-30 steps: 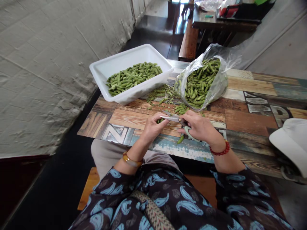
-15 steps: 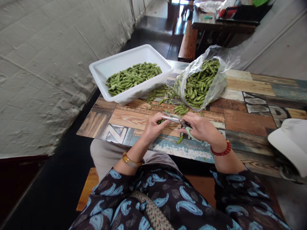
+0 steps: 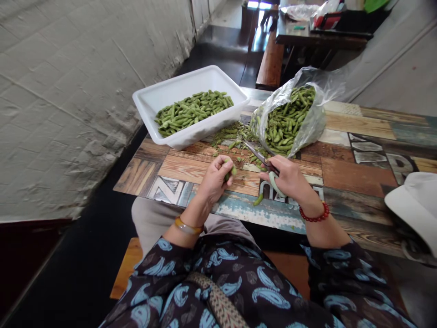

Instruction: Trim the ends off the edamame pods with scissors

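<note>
My left hand is closed around green soybean pods, held just above the near part of the table. My right hand grips a pair of scissors by pale green handles, the blades pointing away toward the upper left. Ahead on the left, a white plastic tub holds a heap of pods. A clear plastic bag full of pods lies with its mouth toward me on the right. Trimmed bits and loose pods are scattered between them, and a single pod lies near the front edge.
The wood-patterned table spreads to the right, where a white cap sits at the edge. A pale wall runs along the left. Beyond are a wooden bench and another table with items on it.
My hands have moved apart. The scissors have come away from the left hand, and their blades have swung from pointing left to pointing forward. The left hand still holds pods.
</note>
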Available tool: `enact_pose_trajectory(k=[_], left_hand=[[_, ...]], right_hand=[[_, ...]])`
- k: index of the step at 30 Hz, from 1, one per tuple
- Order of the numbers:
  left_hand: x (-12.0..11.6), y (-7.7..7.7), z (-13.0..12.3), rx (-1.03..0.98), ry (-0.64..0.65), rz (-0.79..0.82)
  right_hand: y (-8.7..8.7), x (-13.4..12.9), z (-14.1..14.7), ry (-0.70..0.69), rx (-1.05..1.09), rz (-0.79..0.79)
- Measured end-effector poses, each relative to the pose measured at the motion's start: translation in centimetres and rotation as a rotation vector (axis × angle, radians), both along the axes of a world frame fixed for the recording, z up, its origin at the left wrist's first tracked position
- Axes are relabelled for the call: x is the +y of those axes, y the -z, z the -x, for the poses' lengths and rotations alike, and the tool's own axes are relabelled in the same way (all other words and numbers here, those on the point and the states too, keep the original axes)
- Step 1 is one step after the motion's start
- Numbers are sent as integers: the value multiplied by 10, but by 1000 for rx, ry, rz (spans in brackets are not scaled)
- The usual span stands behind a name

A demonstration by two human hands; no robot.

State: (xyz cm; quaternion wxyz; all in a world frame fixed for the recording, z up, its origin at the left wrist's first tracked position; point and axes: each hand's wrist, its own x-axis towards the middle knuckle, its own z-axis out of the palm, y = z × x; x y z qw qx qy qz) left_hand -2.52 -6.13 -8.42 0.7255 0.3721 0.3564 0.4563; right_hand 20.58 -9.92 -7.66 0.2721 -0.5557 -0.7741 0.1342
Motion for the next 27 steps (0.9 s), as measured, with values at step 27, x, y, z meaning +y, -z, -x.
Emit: enact_pose_trajectory(k=[27], left_hand=[[-7, -4, -17, -170, 13, 138]], right_hand=[[-6, -7, 13, -35, -151, 62]])
